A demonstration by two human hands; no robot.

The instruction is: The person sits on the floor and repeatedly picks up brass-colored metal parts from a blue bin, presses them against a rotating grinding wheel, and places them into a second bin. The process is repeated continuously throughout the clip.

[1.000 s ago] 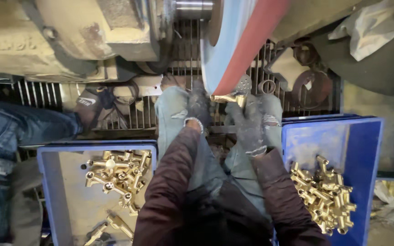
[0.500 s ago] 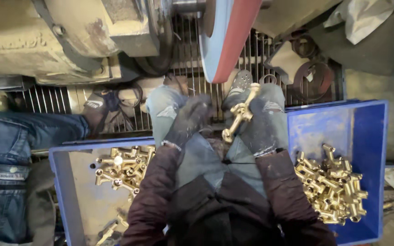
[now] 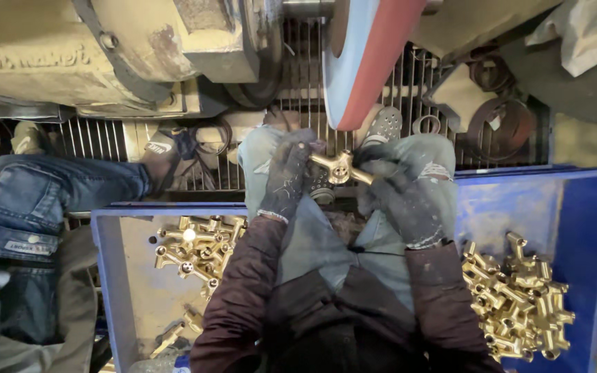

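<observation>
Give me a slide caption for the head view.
Gloved hands, left and right, hold a brass fitting below the grinding wheel.

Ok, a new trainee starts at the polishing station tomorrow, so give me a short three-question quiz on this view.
1. True or false: both hands, the left hand and the right hand, grip one brass fitting.
2. Where is the fitting relative to the polishing wheel?
A. Just below its lower edge
B. Inside the left bin
C. On the floor grate
3. Fill in: the fuller pile of brass fittings lies in the blue bin on the person's ____ side.

Key: 1 true; 2 A; 3 right.
</observation>
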